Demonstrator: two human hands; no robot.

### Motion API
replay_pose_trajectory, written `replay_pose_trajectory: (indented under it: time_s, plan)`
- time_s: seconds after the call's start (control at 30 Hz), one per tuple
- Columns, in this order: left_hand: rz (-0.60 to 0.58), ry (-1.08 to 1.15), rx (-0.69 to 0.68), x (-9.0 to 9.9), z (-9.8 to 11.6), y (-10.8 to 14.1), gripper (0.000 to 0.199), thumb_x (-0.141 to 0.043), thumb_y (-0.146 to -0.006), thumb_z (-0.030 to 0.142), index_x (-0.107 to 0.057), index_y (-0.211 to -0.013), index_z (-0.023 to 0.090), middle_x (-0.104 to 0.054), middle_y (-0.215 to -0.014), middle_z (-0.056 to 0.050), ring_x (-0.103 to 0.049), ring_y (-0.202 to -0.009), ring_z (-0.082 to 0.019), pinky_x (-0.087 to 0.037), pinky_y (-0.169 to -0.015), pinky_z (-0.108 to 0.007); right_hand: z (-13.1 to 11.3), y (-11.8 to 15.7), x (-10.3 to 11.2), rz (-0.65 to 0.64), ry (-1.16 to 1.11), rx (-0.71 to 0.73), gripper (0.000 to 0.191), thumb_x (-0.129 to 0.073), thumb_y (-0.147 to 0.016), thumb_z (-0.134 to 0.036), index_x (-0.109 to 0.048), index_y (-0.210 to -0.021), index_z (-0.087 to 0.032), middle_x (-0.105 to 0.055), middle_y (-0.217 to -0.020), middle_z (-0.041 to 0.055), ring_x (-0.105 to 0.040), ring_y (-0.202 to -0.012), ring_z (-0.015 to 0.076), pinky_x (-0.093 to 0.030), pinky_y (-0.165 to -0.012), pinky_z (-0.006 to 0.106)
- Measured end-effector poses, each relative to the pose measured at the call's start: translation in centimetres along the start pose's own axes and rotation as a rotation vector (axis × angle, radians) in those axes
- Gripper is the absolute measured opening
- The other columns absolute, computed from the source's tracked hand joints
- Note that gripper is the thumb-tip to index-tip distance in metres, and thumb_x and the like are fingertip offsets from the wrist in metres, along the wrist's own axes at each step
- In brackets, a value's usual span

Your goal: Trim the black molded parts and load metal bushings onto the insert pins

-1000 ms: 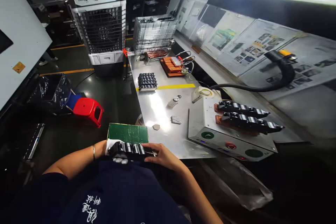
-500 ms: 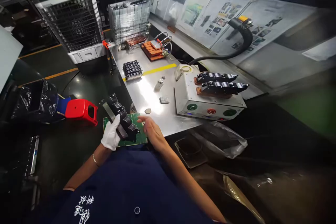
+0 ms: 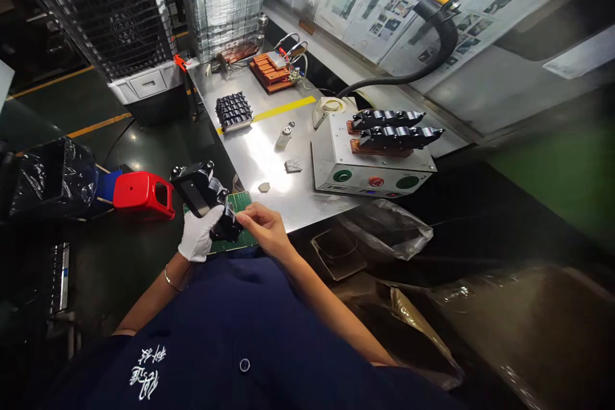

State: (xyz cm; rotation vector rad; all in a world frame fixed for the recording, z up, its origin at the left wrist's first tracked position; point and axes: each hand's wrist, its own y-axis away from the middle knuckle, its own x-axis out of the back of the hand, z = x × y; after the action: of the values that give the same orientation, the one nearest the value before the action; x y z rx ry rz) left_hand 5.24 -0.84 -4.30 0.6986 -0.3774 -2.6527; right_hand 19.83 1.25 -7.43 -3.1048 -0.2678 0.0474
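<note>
My left hand (image 3: 198, 234), in a white glove, grips a glossy black molded part (image 3: 199, 187) with a row of curved recesses and a flat grey face. The part is tilted above a green board (image 3: 243, 202) at the table's near corner. My bare right hand (image 3: 264, 227) is closed in a pinch at the part's right side. Its thumb and forefinger meet close to one recess; whatever is between them is too small to make out. A small pale flat piece (image 3: 264, 187) lies on the table just beyond.
On the metal table (image 3: 307, 208) are a grey-white block (image 3: 293, 166), a small bottle (image 3: 283, 136) and several black parts (image 3: 234, 109) in rows. A white control box (image 3: 375, 163) carries two more black parts (image 3: 401, 136). To the left stands a red stool (image 3: 143, 195).
My right hand has gone from loosely bent fingers beside the part to a pinch against it. The part has turned in my left hand. The whole view has shifted slightly.
</note>
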Motion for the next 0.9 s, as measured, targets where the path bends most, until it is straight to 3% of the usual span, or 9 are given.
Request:
replay_pose_trajectory:
  time_s: [0.13,0.2,0.33,0.4,0.53,0.7,0.77,0.9]
  plan:
    - [-0.107,0.162,0.086,0.4,1.0,1.1,0.049,-0.089,-0.056,0.031,-0.068,-0.099,0.019,-0.072,-0.081,-0.001,-0.07,-0.081,-0.02,-0.057,-0.085,-0.037,3.4,-0.9,1.0,0.227,0.104,-0.195,0.058,-0.064,-0.062,-0.076,-0.057,-0.057,-0.018,-0.054,-0.057,0.0007,-0.045,-0.055,0.0114,-0.038,-0.049,0.026]
    - [-0.182,0.227,0.146,0.2,1.7,1.2,0.049,-0.086,-0.062,0.03,-0.065,-0.105,0.02,-0.07,-0.078,-0.001,-0.071,-0.079,-0.021,-0.058,-0.084,-0.04,3.7,-0.9,1.7,0.243,0.103,-0.229,0.059,-0.061,-0.064,-0.078,-0.056,-0.058,-0.019,-0.05,-0.053,-0.0013,-0.041,-0.051,0.01,-0.035,-0.047,0.025]
    - [-0.125,0.22,0.37,-0.5,2.1,0.4,0.032,-0.07,-0.082,0.039,-0.065,-0.101,0.014,-0.07,-0.075,-0.004,-0.07,-0.066,-0.018,-0.06,-0.075,-0.04,0.8,-0.3,2.1,0.034,0.059,0.035,0.044,-0.062,-0.077,-0.064,-0.067,-0.075,-0.02,-0.057,-0.069,0.0015,-0.05,-0.064,0.0134,-0.043,-0.059,0.029]
    - [-0.079,0.227,0.409,-0.7,1.7,-0.1,0.03,-0.065,-0.086,0.038,-0.066,-0.1,0.011,-0.072,-0.078,-0.007,-0.071,-0.068,-0.019,-0.06,-0.077,-0.038,-1.0,-0.1,1.8,-0.091,0.087,0.159,0.036,-0.063,-0.081,-0.056,-0.07,-0.08,-0.021,-0.057,-0.073,0.0026,-0.052,-0.07,0.0149,-0.044,-0.063,0.031]
    - [-0.115,0.246,0.415,-0.8,1.1,0.0,0.031,-0.063,-0.088,0.036,-0.066,-0.104,0.01,-0.073,-0.077,-0.007,-0.071,-0.067,-0.018,-0.059,-0.077,-0.035,-2.8,-0.1,1.8,-0.199,0.115,0.185,0.032,-0.063,-0.084,-0.051,-0.07,-0.078,-0.021,-0.055,-0.073,0.0024,-0.052,-0.069,0.0149,-0.044,-0.062,0.031]
    - [-0.122,0.274,0.463,-0.7,1.0,0.2,0.029,-0.058,-0.091,0.035,-0.067,-0.101,0.01,-0.074,-0.079,-0.006,-0.072,-0.069,-0.02,-0.06,-0.072,-0.03,-2.4,-0.1,1.9,-0.236,0.111,0.181,0.028,-0.064,-0.085,-0.045,-0.069,-0.076,-0.02,-0.056,-0.074,0.0027,-0.052,-0.067,0.014,-0.041,-0.059,0.03]
    - [-0.077,0.28,0.445,-0.6,0.8,0.1,0.028,-0.059,-0.09,0.034,-0.066,-0.101,0.01,-0.074,-0.082,-0.007,-0.072,-0.071,-0.02,-0.06,-0.073,-0.031,-1.7,0.0,1.7,-0.186,0.135,0.179,0.028,-0.063,-0.085,-0.045,-0.069,-0.076,-0.02,-0.055,-0.071,0.0023,-0.051,-0.065,0.0139,-0.04,-0.058,0.029]
    - [-0.046,0.263,0.445,-0.4,0.8,0.2,0.035,-0.063,-0.087,0.039,-0.066,-0.108,0.011,-0.074,-0.084,-0.009,-0.073,-0.077,-0.022,-0.061,-0.077,-0.038,0.0,0.4,1.4,0.098,0.208,0.113,0.034,-0.059,-0.085,-0.052,-0.066,-0.076,-0.02,-0.056,-0.072,0.0028,-0.05,-0.066,0.0144,-0.041,-0.06,0.03]
